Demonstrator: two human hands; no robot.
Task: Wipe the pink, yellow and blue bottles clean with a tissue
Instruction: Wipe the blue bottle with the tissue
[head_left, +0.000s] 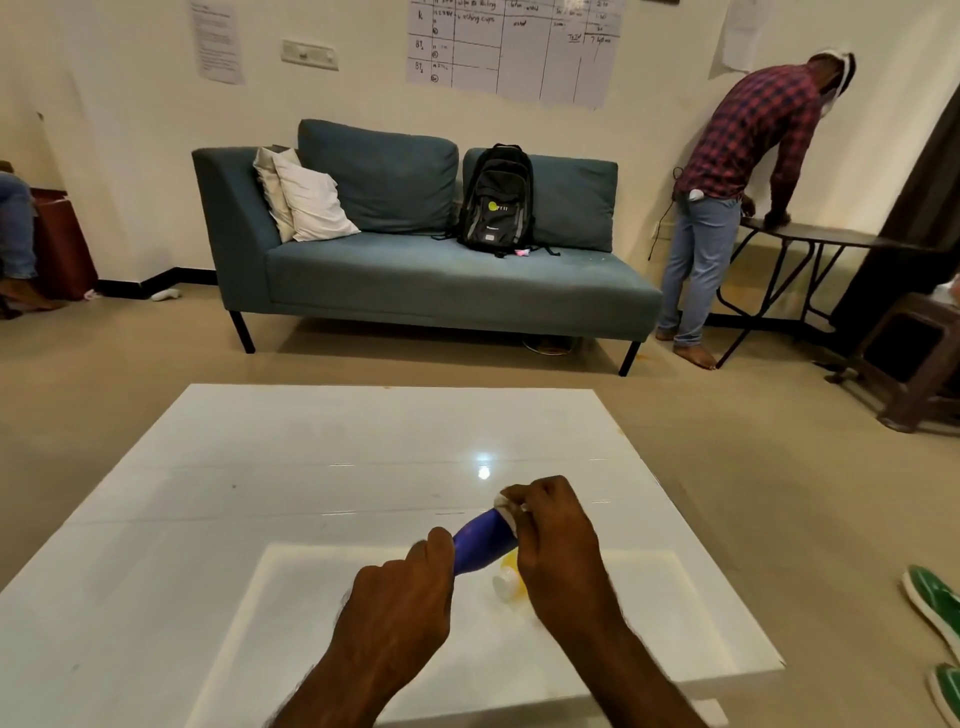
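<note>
out past the white table (208, 519) there's a blue sofa (415, 280) against the wall, a black backpack (497, 200) propped upright on its seat and pale pillows (306, 197) leaning in its left corner. a handwritten chart (519, 47) is on the wall above. far right, a person in a checked shirt (737, 156) bends over a dark folding table (831, 236), a brown stool (914, 353) near it, and green shoes (935, 603) sit on the floor at the right edge. now the action: the blue bottle (480, 545) is up off the table, held between both hands over its near middle. left hand (400, 603) has its fingers curled round the bottle's near end. right hand (556, 540) pinches a white tissue (506, 506) tight against the far end, covering that tip. the long axis runs from near left to far right, far end raised and pointing toward the sofa. just under it the yellow bottle (511, 562) lies on the table, its white end showing, the rest hidden behind the right wrist.
</note>
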